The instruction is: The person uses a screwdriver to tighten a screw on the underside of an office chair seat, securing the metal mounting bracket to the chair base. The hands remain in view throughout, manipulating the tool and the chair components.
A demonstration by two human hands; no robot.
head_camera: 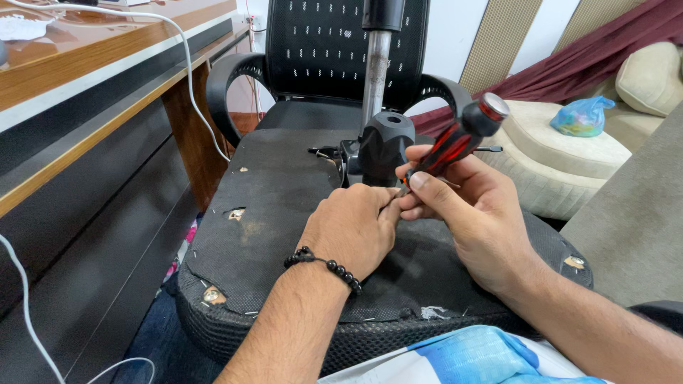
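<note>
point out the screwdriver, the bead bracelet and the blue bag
screwdriver (455,146): head view, red and black handle.
bead bracelet (334,267): head view, beads atop the wrist.
blue bag (582,116): head view, middle of the bag.

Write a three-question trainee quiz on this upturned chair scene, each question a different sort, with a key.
1. True or false: the right hand holds a screwdriver with a red and black handle.
2. Which wrist wears the bead bracelet? A) left B) right C) neither
3. Fill in: the left hand rests on the underside of the chair ____.

Key: 1 true. 2 A. 3 seat. The seat lies upside down, its metal post standing up from the black mount, and the screwdriver's tip is hidden between the two hands.
</note>
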